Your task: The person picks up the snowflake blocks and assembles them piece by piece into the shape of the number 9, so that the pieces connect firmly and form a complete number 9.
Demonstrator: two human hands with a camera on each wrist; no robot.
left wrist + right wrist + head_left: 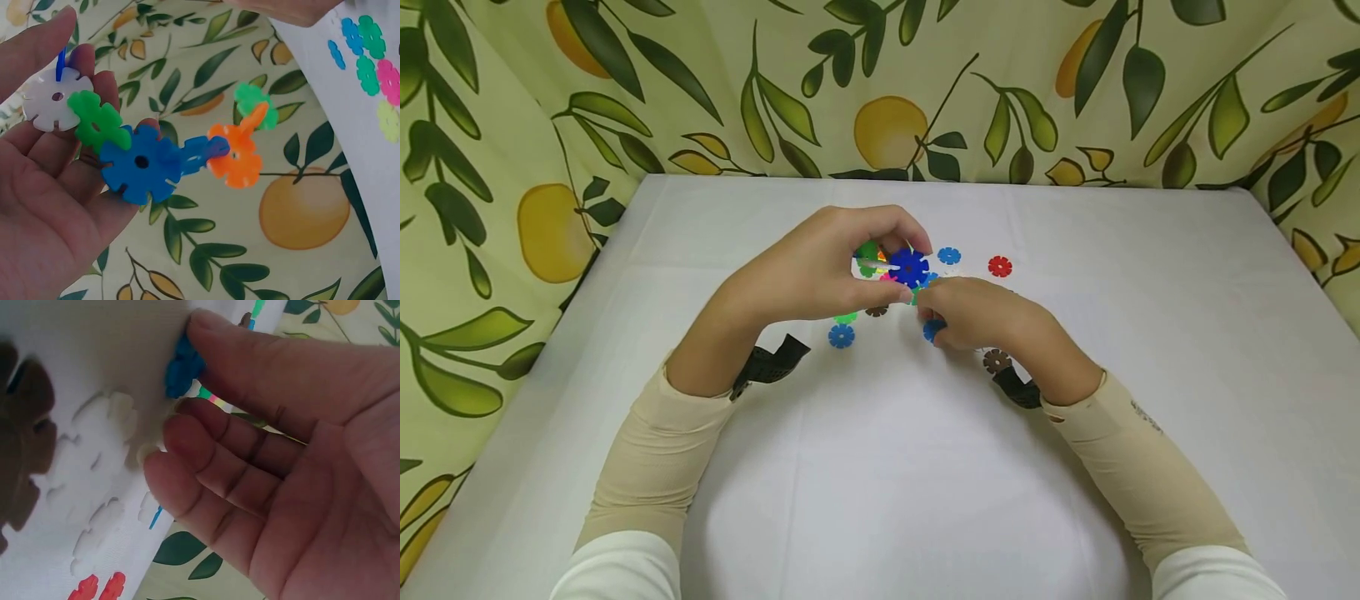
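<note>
My left hand [820, 262] pinches a joined chain of notched, flower-shaped plastic discs between thumb and fingers. A dark blue disc [909, 267] faces up at its fingertips in the head view. In the left wrist view the chain shows a white disc [44, 112], a green disc [99, 122], a large blue disc [125, 169], an orange disc [228, 169] and a light green disc [265, 112]. My right hand [973, 312], just right of the chain with fingers curled, holds a blue disc [182, 370] at the thumb tip; its index finger is partly hidden.
Loose discs lie on the white table [887, 467]: a red disc [1000, 267], a blue disc [950, 256], another blue disc [842, 336] and a brown disc [997, 361]. White discs [84, 475] lie beside the right hand. A fruit-patterned curtain [700, 50] borders the table.
</note>
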